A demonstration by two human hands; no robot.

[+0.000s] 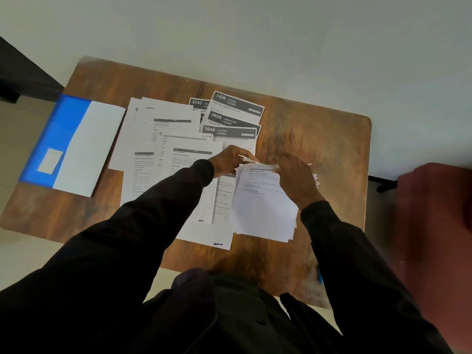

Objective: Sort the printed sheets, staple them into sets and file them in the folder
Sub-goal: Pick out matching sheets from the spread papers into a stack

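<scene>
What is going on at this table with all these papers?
A person in dark sleeves pinches the top edge of a small stack of sheets with the left grip and the right grip, at a wooden table. More printed sheets lie spread and overlapping to its left, some with dark numbered headers farther back. The blue folder lies at the table's left end. Sorting seems under way; no stapler is in view.

sheet headers 1426 KITCHEN, 2659 LIVING ROOM, 2747, another KITCHEN
</scene>
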